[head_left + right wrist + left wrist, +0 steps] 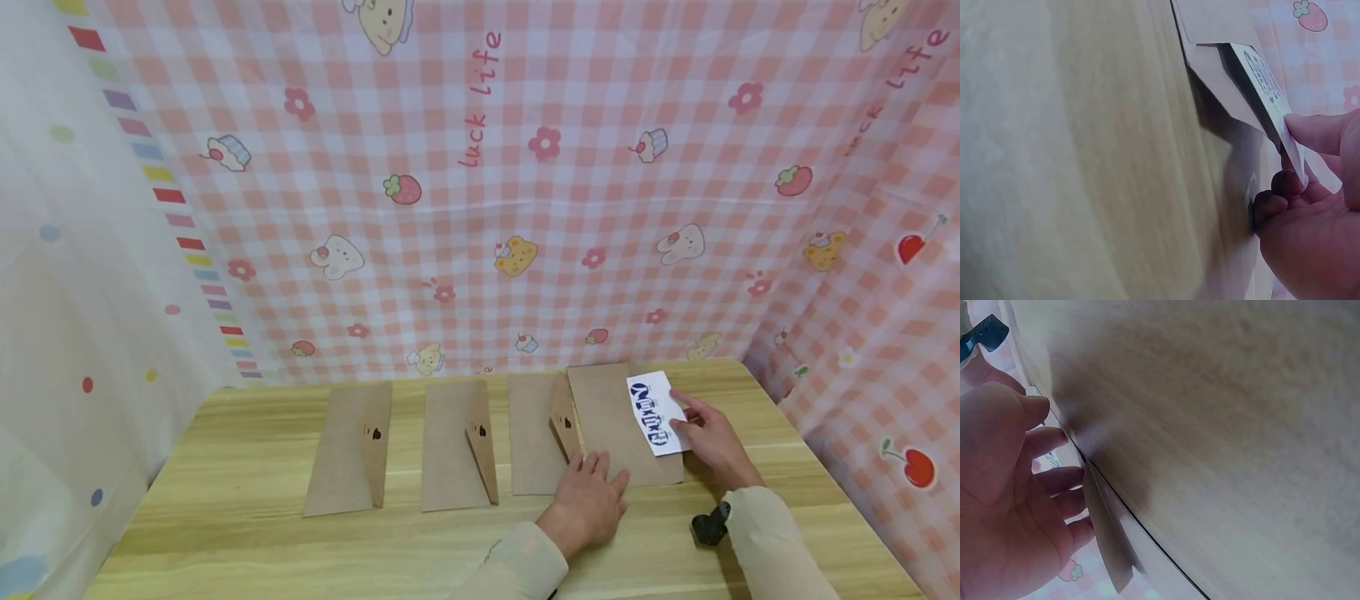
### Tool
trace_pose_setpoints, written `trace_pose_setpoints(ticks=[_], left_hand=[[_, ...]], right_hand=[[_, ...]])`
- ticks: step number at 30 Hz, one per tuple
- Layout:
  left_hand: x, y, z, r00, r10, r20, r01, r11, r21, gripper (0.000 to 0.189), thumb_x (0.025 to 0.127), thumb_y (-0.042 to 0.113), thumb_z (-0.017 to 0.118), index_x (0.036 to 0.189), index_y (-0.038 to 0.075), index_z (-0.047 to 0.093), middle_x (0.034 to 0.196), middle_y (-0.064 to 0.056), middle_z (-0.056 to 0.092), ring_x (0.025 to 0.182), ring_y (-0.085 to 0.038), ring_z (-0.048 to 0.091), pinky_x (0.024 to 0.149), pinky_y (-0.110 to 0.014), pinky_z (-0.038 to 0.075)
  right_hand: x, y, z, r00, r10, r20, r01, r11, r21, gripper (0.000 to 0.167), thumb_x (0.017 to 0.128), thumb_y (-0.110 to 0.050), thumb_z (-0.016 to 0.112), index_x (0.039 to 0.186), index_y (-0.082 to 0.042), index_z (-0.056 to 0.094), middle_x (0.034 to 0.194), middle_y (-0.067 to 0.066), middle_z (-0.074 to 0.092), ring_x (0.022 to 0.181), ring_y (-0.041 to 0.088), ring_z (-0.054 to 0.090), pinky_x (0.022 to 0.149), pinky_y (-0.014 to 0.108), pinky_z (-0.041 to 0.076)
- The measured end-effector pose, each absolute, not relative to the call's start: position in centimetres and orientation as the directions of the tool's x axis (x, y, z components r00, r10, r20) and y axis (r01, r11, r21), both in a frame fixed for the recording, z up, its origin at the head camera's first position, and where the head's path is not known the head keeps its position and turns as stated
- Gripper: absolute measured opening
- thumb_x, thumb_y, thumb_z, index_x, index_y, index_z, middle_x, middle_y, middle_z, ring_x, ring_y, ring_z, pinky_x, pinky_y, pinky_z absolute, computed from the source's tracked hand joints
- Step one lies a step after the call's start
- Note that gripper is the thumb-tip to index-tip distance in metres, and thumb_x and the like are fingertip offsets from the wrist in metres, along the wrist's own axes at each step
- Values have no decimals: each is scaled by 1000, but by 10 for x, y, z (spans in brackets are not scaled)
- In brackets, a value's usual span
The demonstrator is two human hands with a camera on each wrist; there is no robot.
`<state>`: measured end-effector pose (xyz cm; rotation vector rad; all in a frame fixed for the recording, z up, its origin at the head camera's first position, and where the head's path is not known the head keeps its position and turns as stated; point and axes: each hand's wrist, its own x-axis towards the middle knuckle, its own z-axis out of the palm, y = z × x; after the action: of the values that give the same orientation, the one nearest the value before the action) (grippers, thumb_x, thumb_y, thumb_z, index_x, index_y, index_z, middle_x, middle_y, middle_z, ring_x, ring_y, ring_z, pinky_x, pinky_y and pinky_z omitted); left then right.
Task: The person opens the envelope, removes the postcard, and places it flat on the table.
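My right hand (pixel 716 442) pinches a white card (pixel 657 414) with dark blue printing between thumb and fingers. The card lies over the right side of the rightmost brown paper envelope (pixel 611 425). In the right wrist view, the card (pixel 1263 81) tilts above the envelope's flap (pixel 1225 94); whether its far end is inside the envelope I cannot tell. Near that envelope's lower left corner, my left hand (pixel 590 502) rests with fingers extended, close to the neighbouring envelope (pixel 534 433). The left wrist view shows its palm and fingers at the envelope edge.
Two more brown envelopes (pixel 341 454) lie to the left, each with a raised flap bearing a small dark mark. Underneath is a wood-grain table (pixel 285 554). A pink checked cloth (pixel 450 217) hangs behind it. A black device (pixel 708 527) sits at the right wrist.
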<state>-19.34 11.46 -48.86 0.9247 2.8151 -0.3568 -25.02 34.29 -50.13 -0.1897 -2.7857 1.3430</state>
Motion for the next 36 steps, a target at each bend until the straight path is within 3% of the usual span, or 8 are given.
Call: trace_pose_setpoints(ticks=[12, 24, 27, 33, 36], left_hand=[[-193, 114, -488, -799, 560, -219, 597, 779, -189, 50, 104, 53, 31, 154, 45, 28, 161, 11, 28, 148, -6, 24, 121, -30, 20], [-192, 116, -490, -804, 553, -221, 591, 784, -189, 50, 104, 53, 31, 153, 45, 28, 161, 11, 28, 148, -6, 24, 120, -29, 20], [-192, 116, -490, -804, 553, -218, 591, 784, -192, 50, 104, 53, 31, 153, 45, 29, 161, 11, 28, 148, -6, 24, 120, -29, 21], [-192, 116, -492, -806, 553, -210, 589, 781, -206, 50, 104, 53, 31, 153, 45, 29, 161, 11, 29, 148, -7, 24, 119, -28, 21], [-192, 116, -492, -807, 552, -211, 588, 783, -204, 50, 104, 52, 31, 153, 44, 29, 160, 11, 29, 148, -6, 25, 119, -28, 21]], right_hand=[[-249, 351, -494, -995, 103, -17, 80, 652, -754, 55, 98, -10, 54, 150, -1, 39, 118, 29, 55, 99, 32, 54, 73, 26, 43], [-245, 356, -492, -996, 83, -38, 82, 637, -766, 55, 98, -7, 53, 150, 1, 37, 118, 28, 50, 97, 29, 51, 71, 21, 39], [-245, 357, -492, -995, 83, -60, 99, 638, -764, 54, 99, -7, 50, 150, 2, 36, 124, 29, 48, 101, 31, 49, 76, 25, 38], [-245, 359, -490, -993, 76, -93, 120, 630, -767, 55, 99, -8, 48, 151, 1, 34, 145, 34, 38, 113, 39, 44, 93, 43, 35], [-244, 360, -489, -993, 79, -88, 118, 623, -773, 55, 99, -8, 49, 151, 0, 36, 143, 33, 40, 113, 39, 44, 92, 42, 36]])
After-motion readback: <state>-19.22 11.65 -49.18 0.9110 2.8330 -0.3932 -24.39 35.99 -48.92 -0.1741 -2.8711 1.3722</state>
